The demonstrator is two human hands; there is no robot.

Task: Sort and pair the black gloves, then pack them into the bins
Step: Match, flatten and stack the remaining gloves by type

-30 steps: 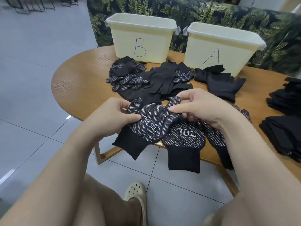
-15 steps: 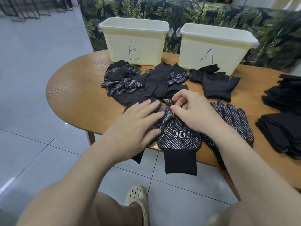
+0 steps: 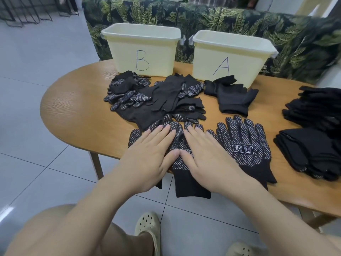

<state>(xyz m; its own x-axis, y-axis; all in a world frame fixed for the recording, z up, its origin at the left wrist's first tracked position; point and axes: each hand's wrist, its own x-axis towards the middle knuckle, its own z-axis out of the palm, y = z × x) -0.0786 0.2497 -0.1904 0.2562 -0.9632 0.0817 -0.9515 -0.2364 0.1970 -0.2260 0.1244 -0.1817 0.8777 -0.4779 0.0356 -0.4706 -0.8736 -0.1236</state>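
step: pairing, stacked dotted gloves (image 3: 181, 159) at worktop (image 3: 77, 108) near edge | left hand (image 3: 147, 159) and right hand (image 3: 204, 159) flat, fingers straight, pressing, gripping nothing | next: likely lift pair to a bin | writing: bin b (image 3: 142, 50), bin a (image 3: 228, 56); glove beside (image 3: 243, 145) reads 冠恒

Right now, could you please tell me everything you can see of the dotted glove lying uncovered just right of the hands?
The dotted glove is black knit, covered in small white grip dots, with a white boxed logo on the palm. It lies flat on the wooden table, fingers spread toward bin A, its plain ribbed cuff reaching the near edge. The right hand borders its left side.
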